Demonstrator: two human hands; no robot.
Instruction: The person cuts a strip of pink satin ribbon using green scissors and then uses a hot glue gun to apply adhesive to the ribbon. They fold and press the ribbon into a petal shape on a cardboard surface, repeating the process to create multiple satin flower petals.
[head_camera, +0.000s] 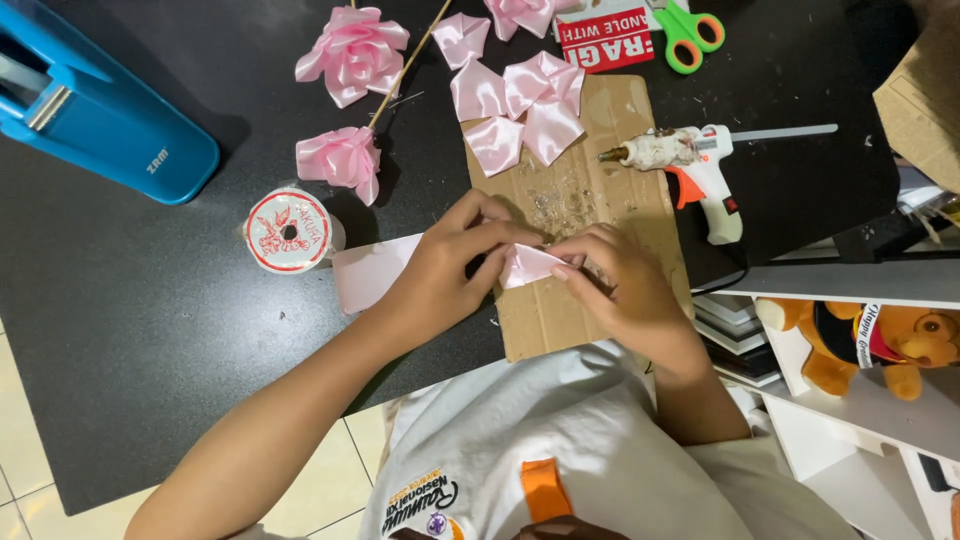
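Left hand (450, 262), right hand (610, 275) pinching pink ribbon piece (528, 265) over cardboard sheet (590, 200); red-white rectangular label (605, 38) at top.

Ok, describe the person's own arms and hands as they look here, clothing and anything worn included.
Both the left hand and right hand are bare: no gloves, rings, watch or bracelets visible. Both forearms are uncovered, with no sleeves reaching them. The person wears a light grey T-shirt carrying an orange rectangular patch and a printed emblem on the chest.
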